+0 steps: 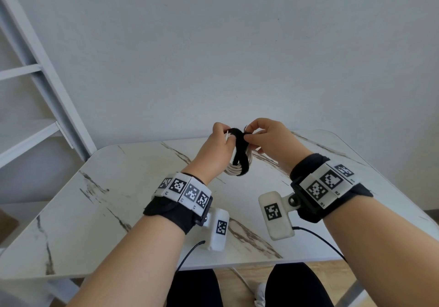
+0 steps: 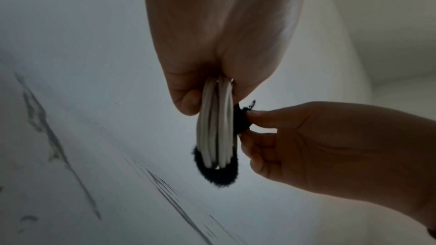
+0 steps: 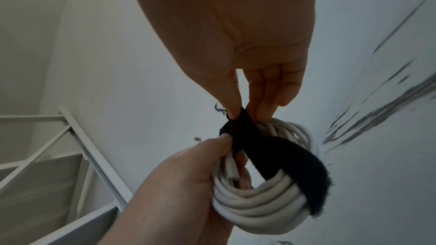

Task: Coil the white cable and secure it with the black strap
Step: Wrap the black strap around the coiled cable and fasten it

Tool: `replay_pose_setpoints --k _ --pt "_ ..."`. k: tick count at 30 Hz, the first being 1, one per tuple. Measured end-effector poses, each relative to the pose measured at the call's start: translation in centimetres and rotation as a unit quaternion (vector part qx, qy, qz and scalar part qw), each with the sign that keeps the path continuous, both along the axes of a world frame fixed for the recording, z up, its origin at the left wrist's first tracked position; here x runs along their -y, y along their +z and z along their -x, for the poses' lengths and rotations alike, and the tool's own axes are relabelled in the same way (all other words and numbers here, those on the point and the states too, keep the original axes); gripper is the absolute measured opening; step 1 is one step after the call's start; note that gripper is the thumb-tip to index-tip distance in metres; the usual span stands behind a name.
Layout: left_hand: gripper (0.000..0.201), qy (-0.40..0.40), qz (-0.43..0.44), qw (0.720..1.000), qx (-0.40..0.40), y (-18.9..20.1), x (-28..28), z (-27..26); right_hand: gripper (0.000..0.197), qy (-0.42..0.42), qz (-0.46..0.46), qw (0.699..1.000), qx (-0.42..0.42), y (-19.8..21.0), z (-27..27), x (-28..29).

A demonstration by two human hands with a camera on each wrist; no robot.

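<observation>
The white cable is wound into a coil of several loops and held in the air above the marble table. My left hand grips the coil's upper part, thumb on one side and fingers on the other. The black strap runs over the coil and loops under its lower edge. My right hand pinches the strap's free end between thumb and forefinger just beside the coil. In the right wrist view the cable shows its loops with the strap crossing them diagonally.
A white metal shelf frame stands at the left against the pale wall. The table's front edge is near my lap. A thin white cord lies on the wooden floor under the table.
</observation>
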State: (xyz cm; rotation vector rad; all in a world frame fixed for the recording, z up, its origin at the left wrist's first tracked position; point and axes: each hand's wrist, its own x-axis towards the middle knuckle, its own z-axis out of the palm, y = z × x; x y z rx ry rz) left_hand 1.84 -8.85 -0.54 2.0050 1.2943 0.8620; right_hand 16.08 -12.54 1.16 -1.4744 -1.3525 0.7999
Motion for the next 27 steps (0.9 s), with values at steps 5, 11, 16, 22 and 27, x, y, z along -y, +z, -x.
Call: replay_pose_setpoints --k 5,11,16,22,27 --pt "0.024 -0.004 -0.019 0.999 -0.051 0.01 0.38 -0.03 0.009 0.000 0.049 0.999 0.006 0.12 -0.12 -0.19" --pt "0.022 -0.002 -0.016 0.998 -0.056 -0.05 0.38 -0.17 0.017 -0.032 0.050 0.998 -0.008 -0.08 -0.11 -0.70" --pt "0.020 -0.016 -0.008 0.998 -0.063 0.22 0.34 -0.32 0.026 -0.041 0.053 0.997 -0.038 -0.17 0.02 -0.90" --pt "0.022 -0.044 0.022 0.996 -0.070 -0.01 0.33 0.02 0.024 -0.038 -0.003 0.997 -0.060 0.21 0.07 -0.71" --pt "0.023 -0.007 0.032 0.999 -0.009 0.43 -0.19 0.30 0.028 -0.062 -0.014 0.997 0.046 0.25 -0.15 -0.85"
